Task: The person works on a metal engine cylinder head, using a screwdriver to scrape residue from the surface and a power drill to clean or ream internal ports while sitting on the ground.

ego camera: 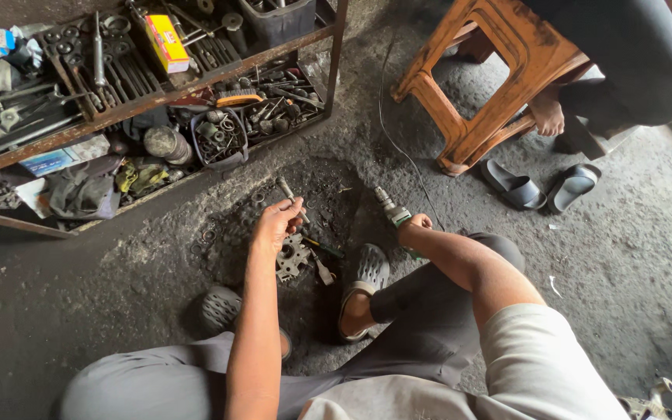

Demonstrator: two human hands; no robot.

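Squatting on oily floor, person works over toothed metal plate [292, 257] between feet. Left hand [276, 224] pinches slim metal rod [289, 194], long axis slanting up-left toward rusty tool shelf [196, 87]. Right hand [414, 227] wraps green power tool [391, 211], nose pointing up-left; rod lies just left of nose, apart.

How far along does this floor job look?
Done: a toothed metal plate lies on the floor between the feet. In hand: the left hand holds a metal rod; the right hand grips a green power tool. Left: tool not yet touching anything.
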